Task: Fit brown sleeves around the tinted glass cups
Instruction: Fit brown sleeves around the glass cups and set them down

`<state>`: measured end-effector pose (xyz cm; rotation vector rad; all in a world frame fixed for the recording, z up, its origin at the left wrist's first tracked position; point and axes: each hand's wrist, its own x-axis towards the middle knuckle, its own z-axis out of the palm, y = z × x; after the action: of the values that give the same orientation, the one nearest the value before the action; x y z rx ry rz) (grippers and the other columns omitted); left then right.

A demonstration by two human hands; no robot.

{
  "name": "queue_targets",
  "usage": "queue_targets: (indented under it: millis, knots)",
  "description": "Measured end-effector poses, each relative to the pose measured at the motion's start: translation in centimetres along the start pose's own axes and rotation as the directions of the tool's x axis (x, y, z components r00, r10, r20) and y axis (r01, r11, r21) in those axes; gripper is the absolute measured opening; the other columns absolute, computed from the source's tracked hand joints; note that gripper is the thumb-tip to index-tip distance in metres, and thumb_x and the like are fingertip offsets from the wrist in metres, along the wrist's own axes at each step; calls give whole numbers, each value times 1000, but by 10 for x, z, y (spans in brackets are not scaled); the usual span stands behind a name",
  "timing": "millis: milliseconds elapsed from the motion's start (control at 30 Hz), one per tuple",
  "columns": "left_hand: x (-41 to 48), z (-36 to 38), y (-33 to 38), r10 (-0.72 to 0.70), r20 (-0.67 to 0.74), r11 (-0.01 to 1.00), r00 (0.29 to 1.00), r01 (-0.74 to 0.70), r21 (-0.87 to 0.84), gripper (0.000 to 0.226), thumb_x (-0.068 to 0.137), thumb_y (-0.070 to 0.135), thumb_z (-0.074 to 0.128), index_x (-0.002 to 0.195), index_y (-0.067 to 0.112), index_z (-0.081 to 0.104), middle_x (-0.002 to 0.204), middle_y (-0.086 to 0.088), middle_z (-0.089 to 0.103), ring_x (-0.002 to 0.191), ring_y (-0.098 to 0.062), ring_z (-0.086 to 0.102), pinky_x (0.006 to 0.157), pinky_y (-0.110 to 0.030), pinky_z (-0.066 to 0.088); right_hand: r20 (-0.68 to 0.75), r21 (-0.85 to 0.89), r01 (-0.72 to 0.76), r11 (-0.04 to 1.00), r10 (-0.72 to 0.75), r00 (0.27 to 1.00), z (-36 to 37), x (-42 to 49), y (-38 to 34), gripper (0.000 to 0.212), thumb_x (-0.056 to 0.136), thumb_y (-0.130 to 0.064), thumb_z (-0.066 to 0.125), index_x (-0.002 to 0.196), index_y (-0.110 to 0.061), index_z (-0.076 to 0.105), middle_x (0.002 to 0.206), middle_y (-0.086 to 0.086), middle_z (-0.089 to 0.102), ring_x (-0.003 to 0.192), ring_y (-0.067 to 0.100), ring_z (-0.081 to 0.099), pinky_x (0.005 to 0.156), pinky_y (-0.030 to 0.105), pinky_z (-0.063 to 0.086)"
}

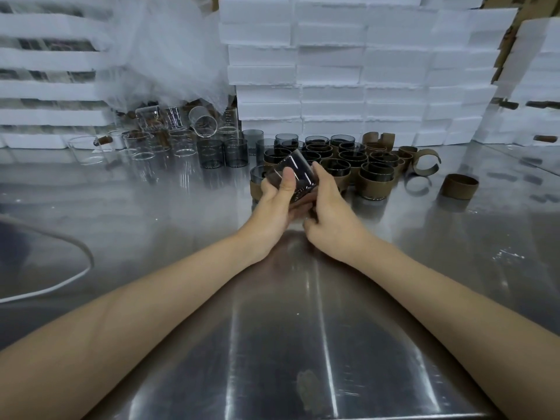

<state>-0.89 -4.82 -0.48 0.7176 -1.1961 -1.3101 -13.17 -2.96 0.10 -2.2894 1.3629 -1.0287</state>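
Left hand [277, 201] grips the tinted glass cup [295, 174], thumb across its wall, fingers curled beneath. Right hand [330, 213] holds the cup's opposite side. The cup is tilted, raised above the worktop [181, 207], just before the sleeved cups [375, 180]. One loose brown sleeve [459, 186] stands to the right

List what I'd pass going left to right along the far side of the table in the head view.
clear glass cups → bare tinted cups → sleeved tinted cups → open brown sleeves → lone closed brown sleeve
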Motion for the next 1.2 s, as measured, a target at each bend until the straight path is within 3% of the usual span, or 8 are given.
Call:
queue_targets:
  millis: [233, 467, 567, 633, 733, 900, 1067, 1200]
  knots:
    - [-8, -1, 0, -15, 123, 886, 992, -44, 462, 89, 83, 72, 39, 144, 11, 15, 129, 9, 50, 132, -12, 45, 113, -34, 36, -143, -20, 183, 983, -184, 972, -7, 1, -2, 93, 74, 11, 56, 153, -13, 13, 158, 10, 18, 146, 20, 20, 116, 31, 29]
    - [-14, 1, 4, -33, 139, 883, 990, -37, 469, 81, 83, 67, 41, 143, 15, 23, 132, 5, 47, 129, -8, 45, 114, -38, 37, -55, 326, -30, 945, 51, 997, -17, 5, 4, 104, 65, -3, 85, 148, -16, 24, 115, -15, 57, 107, 2, 60, 96, 17, 45]
    - [-15, 1, 5, -5, 141, 894, 990, -59, 444, 71, 86, 71, 37, 136, 21, 32, 131, 5, 52, 118, 8, 49, 111, -24, 37, -26, 405, -59, 912, 76, 997, -19, 8, 6, 65, 66, 7, 81, 121, -17, 55, 95, -14, 68, 90, -2, 64, 85, 20, 53]
    - [-14, 1, 7, 13, 117, 925, 993, -57, 375, 76, 82, 77, 37, 134, 22, 40, 137, -3, 54, 128, -9, 50, 115, -35, 34, 20, 470, -67, 880, 65, 998, -16, 7, 8, 41, 72, 14, 72, 94, -20, 66, 82, -12, 72, 81, 0, 67, 76, 19, 54]
    - [-12, 4, 9, 27, 52, 969, 998, -39, 244, 88, 77, 82, 44, 130, 12, 50, 131, -13, 60, 127, -29, 54, 107, -39, 44, -64, 378, -69, 923, 101, 993, -11, 7, 12, 31, 78, 13, 63, 85, -16, 65, 82, -3, 69, 79, 13, 65, 81, 35, 53]
    - [-5, -4, 15, 64, -107, 998, 992, -64, -3, 18, 98, 28, 55, 110, 14, 57, 108, -6, 67, 99, -21, 67, 80, -33, 59, -226, -91, -104, 990, 81, 971, -21, 12, 29, 50, 74, 14, 51, 116, -7, 66, 119, 10, 63, 114, 27, 51, 94, 18, 32]
    - [-9, -2, 21, 67, -46, 997, 997, -65, 42, 29, 102, 40, 41, 131, 40, 42, 128, 5, 58, 68, -27, 72, 43, -23, 49, -173, -101, -187, 977, 168, 971, -23, 14, 38, 47, 80, 3, 59, 125, -10, 62, 120, 10, 65, 117, 25, 53, 88, 14, 32]
    - [-11, 0, 19, -55, 61, 998, 997, 54, 27, 61, 78, 54, 56, 130, 27, 39, 94, 8, 71, 71, -22, 72, 47, -19, 46, -128, -231, -166, 959, 139, 982, -24, 15, 40, 26, 84, -13, 70, 109, -10, 71, 109, 8, 58, 112, 24, 48, 83, 15, 27]
